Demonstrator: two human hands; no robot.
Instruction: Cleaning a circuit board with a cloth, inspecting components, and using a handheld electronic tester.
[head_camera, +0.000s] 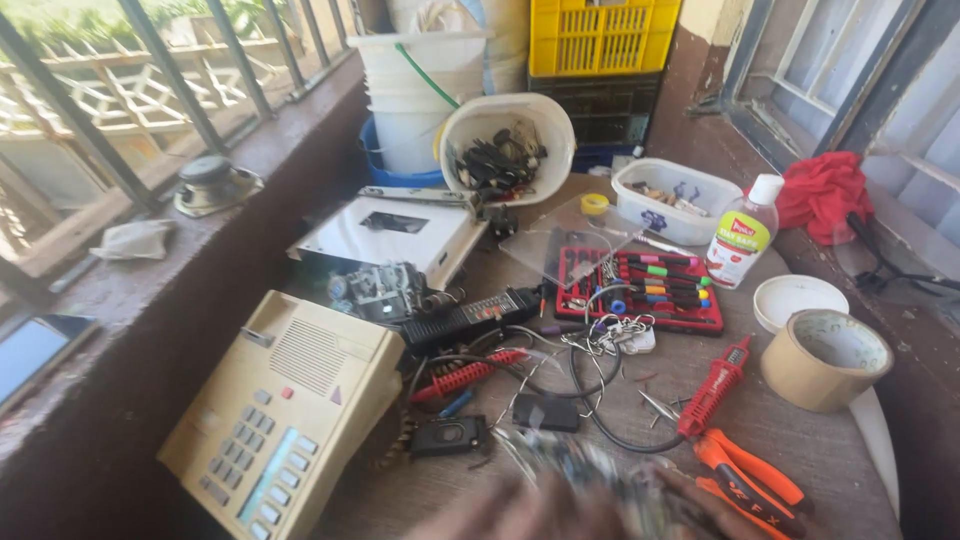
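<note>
While blurred, hands (560, 505) hold circuit board (590, 475)

We take the screwdriver case (645, 290) as landmark on the desk (820, 450). Left of it lie a radio (470, 318) and, nearer us, the phone (285, 410). Right of it stands a bottle (742, 235); further right, a tape roll (825, 358). Behind it sits a tub (675, 200). Before it lie pliers (750, 478).

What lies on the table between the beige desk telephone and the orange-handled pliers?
In the head view, between the telephone and pliers: two small black modules, tangled black wires and a blurred hand.
</note>
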